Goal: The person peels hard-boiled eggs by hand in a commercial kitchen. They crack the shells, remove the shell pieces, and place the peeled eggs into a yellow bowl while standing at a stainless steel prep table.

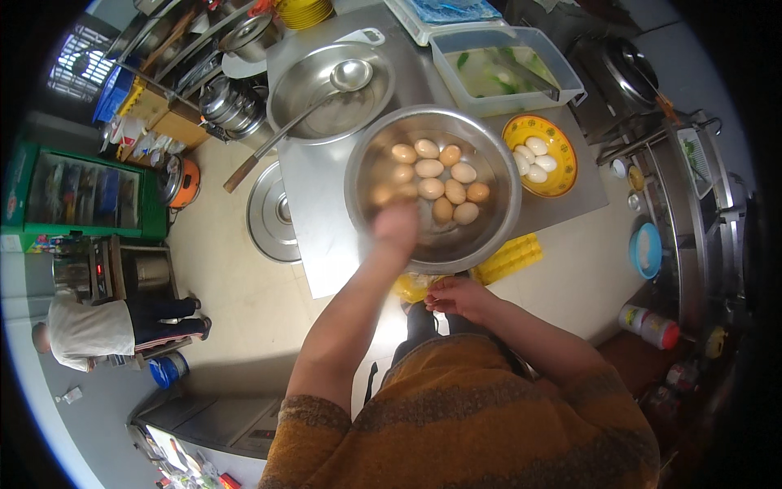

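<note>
A large stainless steel basin [355, 166] stands on the steel table in front of me, with several brown-shelled eggs [430, 168] in it. My left hand [396, 225] is inside the basin at its near left, close to the eggs; motion blur hides its fingers. Below the basin's near rim, my right hand [461, 299] has curled fingers beside a yellow bag [410, 288]. Whether those fingers hold anything is unclear. At the basin's right, a yellow patterned bowl [565, 156] contains several smooth white eggs [537, 160], apparently peeled.
Behind the basin are a steel bowl [282, 104] with a ladle [350, 75] across it and a plastic tub [449, 98] of liquid and greens. A yellow egg tray [510, 258] is below the table edge. Another person [98, 330] stands far left.
</note>
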A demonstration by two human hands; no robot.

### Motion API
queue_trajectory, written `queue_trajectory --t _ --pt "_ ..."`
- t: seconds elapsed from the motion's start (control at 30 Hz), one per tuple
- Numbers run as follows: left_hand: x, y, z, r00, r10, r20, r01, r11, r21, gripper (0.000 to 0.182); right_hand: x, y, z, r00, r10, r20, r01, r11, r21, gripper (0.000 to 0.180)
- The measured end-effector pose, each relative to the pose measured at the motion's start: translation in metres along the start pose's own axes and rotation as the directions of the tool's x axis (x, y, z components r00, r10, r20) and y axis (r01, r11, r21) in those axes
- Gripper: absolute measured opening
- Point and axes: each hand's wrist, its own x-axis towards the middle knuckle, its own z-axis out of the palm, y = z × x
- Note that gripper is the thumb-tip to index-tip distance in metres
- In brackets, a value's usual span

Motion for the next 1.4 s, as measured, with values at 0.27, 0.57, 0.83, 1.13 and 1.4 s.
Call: queue_trajectory --t 0.27,0.57,0.83,1.13,1.4 --pt "0.002 -0.011 -0.035 0.989 -0.088 0.116 0.126 0.919 -0.373 0.028 -0.001 -0.072 0.004 0.950 -0.269 0.158 0.295 0.939 -0.176 0.019" --pt "-0.011 -0.023 -0.054 0.930 -0.037 0.366 0.280 -0.574 -0.769 0.034 0.072 -0.092 0.002 0.709 -0.391 0.587 0.388 -0.478 -0.788 0.039" --pt "-0.016 -0.015 -0.049 0.933 -0.115 0.340 0.195 -0.632 -0.750 0.052 0.022 -0.129 0.019 0.891 -0.270 0.364 0.337 -0.140 -0.931 0.050" --pt "-0.019 0.039 -0.067 0.911 -0.144 0.386 0.328 -0.314 -0.891 0.051 0.049 -0.133 -0.009 0.745 -0.655 0.129 0.506 0.429 -0.749 0.050" --pt "-0.005 0.012 -0.045 0.948 -0.311 -0.059 0.246 0.840 -0.485 0.043 -0.024 -0.202 -0.089 0.542 -0.840 -0.031 0.389 0.283 -0.877 0.037"
